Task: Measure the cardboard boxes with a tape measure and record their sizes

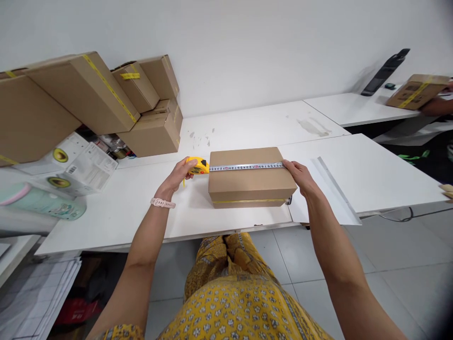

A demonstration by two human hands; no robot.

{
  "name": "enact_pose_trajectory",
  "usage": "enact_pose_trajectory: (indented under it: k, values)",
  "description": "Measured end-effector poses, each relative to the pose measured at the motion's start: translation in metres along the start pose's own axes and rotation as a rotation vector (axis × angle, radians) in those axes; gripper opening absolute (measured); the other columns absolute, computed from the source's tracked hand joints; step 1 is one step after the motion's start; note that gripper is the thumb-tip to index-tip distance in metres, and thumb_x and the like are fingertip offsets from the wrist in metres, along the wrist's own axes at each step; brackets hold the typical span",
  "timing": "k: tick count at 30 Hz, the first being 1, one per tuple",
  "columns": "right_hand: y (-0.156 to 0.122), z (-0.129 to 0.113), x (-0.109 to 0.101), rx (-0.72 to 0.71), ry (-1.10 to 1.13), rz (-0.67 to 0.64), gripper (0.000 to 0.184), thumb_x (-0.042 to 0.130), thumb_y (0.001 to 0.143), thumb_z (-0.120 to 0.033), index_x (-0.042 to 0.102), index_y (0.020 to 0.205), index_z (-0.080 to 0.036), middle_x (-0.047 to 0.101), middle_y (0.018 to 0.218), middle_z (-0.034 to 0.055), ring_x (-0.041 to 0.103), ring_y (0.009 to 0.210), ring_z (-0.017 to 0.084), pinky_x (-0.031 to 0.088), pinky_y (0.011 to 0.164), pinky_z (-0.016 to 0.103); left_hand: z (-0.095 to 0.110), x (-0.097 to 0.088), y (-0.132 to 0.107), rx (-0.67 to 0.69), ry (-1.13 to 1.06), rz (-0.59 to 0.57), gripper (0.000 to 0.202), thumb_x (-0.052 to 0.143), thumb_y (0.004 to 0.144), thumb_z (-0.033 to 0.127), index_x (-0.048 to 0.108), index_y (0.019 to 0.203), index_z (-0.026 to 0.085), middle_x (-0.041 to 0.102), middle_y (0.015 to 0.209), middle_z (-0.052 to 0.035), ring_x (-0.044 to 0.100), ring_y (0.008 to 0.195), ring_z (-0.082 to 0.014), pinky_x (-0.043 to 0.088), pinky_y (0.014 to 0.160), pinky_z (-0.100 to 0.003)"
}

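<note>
1. Centrally in frame: cardboard box (252,181), steel blade (244,167) stretched across its top.
2. Left hand (179,174) — grasping tape measure (200,164), left of centre.
3. Right hand (299,174) — gripping blade's end, box's right edge.

Yellow flower-printed clothing (233,307), matching left sleeve (123,332), pale pink wristband (163,203), bare forearms (146,241)
</note>
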State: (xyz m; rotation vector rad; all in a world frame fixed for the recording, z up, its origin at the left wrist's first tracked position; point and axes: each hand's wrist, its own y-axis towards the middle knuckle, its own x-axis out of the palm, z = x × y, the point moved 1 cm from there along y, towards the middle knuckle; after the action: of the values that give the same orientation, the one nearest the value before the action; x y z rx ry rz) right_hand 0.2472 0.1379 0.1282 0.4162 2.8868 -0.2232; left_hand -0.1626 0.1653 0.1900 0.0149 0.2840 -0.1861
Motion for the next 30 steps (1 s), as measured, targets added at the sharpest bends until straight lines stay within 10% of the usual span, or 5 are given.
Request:
enact_pose_trajectory:
  k: [30]
  values:
    - [-0.0002,0.0008,-0.0005,0.027,0.014,-0.019,0.045,0.067,0.082,-0.065,0.063,0.080,-0.020,0.060,0.082,0.0023,0.051,0.074,0.016,0.036,0.061,0.029,-0.0002,0.0023,-0.0076,-0.016,-0.016,-0.003,0.047,0.067,0.079,0.060,0.063,0.094,0.016,0.066,0.083,-0.0053,0.047,0.058,-0.0116,0.030,0.051,-0.025]
